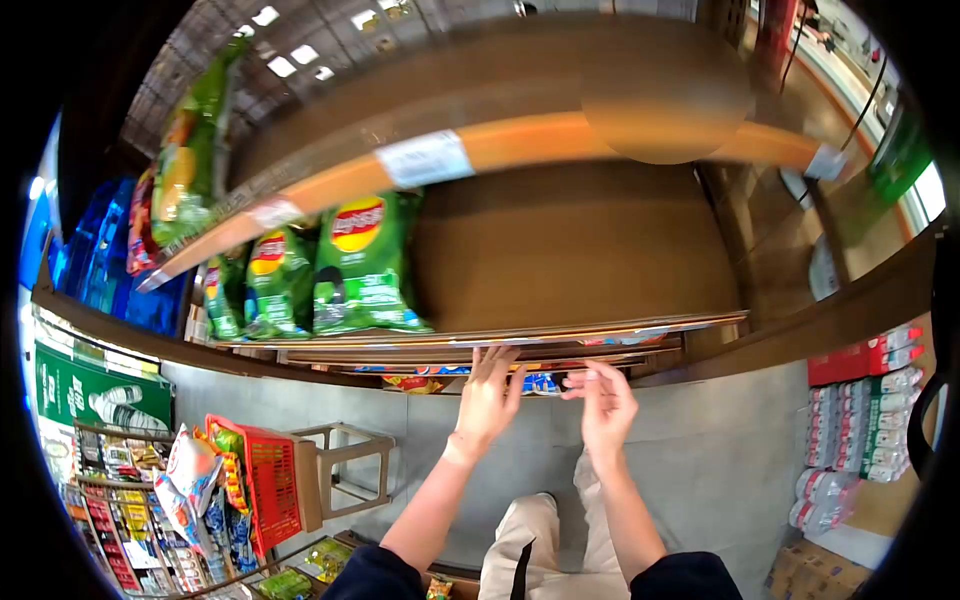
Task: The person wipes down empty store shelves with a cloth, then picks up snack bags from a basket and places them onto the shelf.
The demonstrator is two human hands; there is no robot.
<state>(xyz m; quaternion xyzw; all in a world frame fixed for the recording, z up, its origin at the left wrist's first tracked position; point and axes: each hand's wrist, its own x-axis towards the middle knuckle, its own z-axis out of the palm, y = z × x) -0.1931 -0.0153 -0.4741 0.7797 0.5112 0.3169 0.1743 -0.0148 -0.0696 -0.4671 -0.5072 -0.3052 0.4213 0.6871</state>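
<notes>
My left hand (489,393) is at the front edge of a brown shelf (580,250), fingers stretched out and nothing in it. Whether its fingertips touch the edge, I cannot tell. To its right, my right hand (606,405) hangs just below the same edge, fingers loosely bent and apart, also holding nothing. On the left part of the shelf stand upright green chip bags: a large one (365,265), a second (278,283) and a third (225,297). Below, partly hidden behind my hands, lie a red-yellow bag (415,384) and a blue bag (541,384).
An orange shelf rail (525,142) with price tags crosses above. Another green bag (190,150) stands on the upper shelf. Lower left are a red basket (272,485) with snack bags and a step stool (355,465). Packs of bottles (862,425) stand at right.
</notes>
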